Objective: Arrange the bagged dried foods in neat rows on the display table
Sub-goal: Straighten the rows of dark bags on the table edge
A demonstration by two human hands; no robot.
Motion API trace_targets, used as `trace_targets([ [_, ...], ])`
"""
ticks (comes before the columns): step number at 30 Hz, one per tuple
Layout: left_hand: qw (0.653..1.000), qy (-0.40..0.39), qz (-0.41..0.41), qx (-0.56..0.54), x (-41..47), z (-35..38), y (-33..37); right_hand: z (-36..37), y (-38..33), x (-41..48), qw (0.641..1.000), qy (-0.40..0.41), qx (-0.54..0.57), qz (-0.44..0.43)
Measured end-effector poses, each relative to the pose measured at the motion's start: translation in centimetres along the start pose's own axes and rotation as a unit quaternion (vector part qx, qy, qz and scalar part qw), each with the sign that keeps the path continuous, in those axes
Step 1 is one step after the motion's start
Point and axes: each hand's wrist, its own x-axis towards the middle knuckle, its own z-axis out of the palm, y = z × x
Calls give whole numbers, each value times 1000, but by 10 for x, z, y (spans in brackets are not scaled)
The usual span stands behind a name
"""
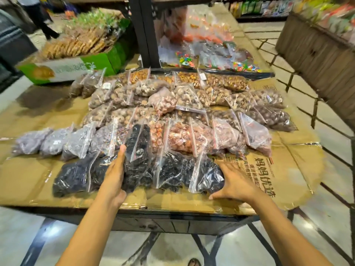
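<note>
Person is working the front row of dark dried-food bags on the cardboard-covered table [284, 181], both hands bracketing part of the row

Left hand [115, 175] is flat and spread, palm pressing against the left side of a dark bag [137, 156] that is standing up taller than its neighbours, fingers reaching up its side; not a closed grip, more a push and steady. Right hand [233, 184] is spread wide and cupping the right-end dark bag [208, 176], thumb near the table edge

Front row is sitting near the table's near edge, two more dark bags lying left of the left hand. Behind it are rows of greyish bags [55, 141], reddish bags [192, 137] and brown nut bags [192, 96], fairly even but with one pinkish bag [164, 101] lying loose on top mid-table

To do this step well: squeezing both hands inward together so the bags are closing up with no gaps, laying the upright bag down flat at the same lean as the rest, keeping zip seals pointing one way, and keeping the row off the table edge so nothing is sliding off. Slippery plastic is likely to shift, so slow even pressure looks best
</note>
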Motion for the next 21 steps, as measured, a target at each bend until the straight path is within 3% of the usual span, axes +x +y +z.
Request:
trace_targets([
  [8, 996, 92, 19, -4, -3, -51, 3, -8, 5, 7, 1000, 19, -6, -17],
  [14, 991, 131, 8, -9, -2, -87, 6, -40, -39, 7, 989, -116, 77, 38],
  [19, 985, 148, 94, 2, 14, -122, 18, -62, -125, 11, 991, 19, 119, -55],
  [21, 981, 157, 113, 11, 25, -144, 29, -52, -162, 21, 989, 26, 117, -87],
])
